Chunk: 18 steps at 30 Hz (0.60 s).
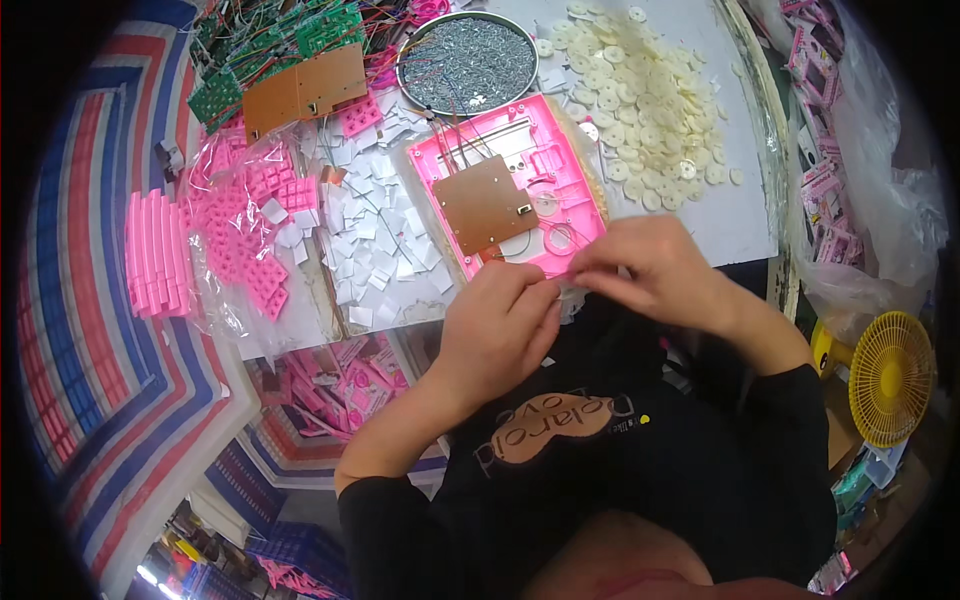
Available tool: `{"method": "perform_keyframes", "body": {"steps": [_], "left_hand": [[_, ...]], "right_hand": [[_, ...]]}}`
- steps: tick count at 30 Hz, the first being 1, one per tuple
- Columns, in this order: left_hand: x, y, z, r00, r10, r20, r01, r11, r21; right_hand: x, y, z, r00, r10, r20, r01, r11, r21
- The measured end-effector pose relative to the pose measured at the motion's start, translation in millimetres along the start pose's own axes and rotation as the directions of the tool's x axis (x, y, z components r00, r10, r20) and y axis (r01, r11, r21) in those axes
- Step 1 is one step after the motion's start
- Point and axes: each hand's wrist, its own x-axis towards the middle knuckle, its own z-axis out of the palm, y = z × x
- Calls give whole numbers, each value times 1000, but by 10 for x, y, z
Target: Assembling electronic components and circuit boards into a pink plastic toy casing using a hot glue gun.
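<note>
A pink plastic casing [578, 165] lies open at the table's near edge, its inner ribs and posts facing up. On it rests a brown circuit board [485, 205] with a small black switch and thin wires running to the casing's far end. A pink ring [561, 238] and a pale disc [545, 205] show beside the board. At the casing's near edge, my left hand [495, 325] and my right hand [655, 268] meet, fingertips pinched together. Something small and pink shows between them; the fingers hide what it is.
A round tin of screws [467, 65] stands beyond the casing, with pale discs [650, 110] heaped to its right. Leftward lie white squares [375, 220], pink keypads [245, 215], pink strips [157, 255] and wired green boards [325, 35]. A yellow fan [892, 380] stands at right.
</note>
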Motion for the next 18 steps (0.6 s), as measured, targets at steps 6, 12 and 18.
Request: {"method": "perform_keyframes", "body": {"steps": [6,12,18], "left_hand": [[-65,-108,74,1000,1,-4,-1,997,72],[-29,-120,68,1000,-8,-2,8,996,87],[-41,-147,83,999,-26,23,23,994,110]], "right_hand": [[60,61,-16,984,-93,-154,49,962,-269],[56,231,-27,972,-206,-113,189,971,-149],[42,284,77,948,-291,-131,270,950,-155]]}}
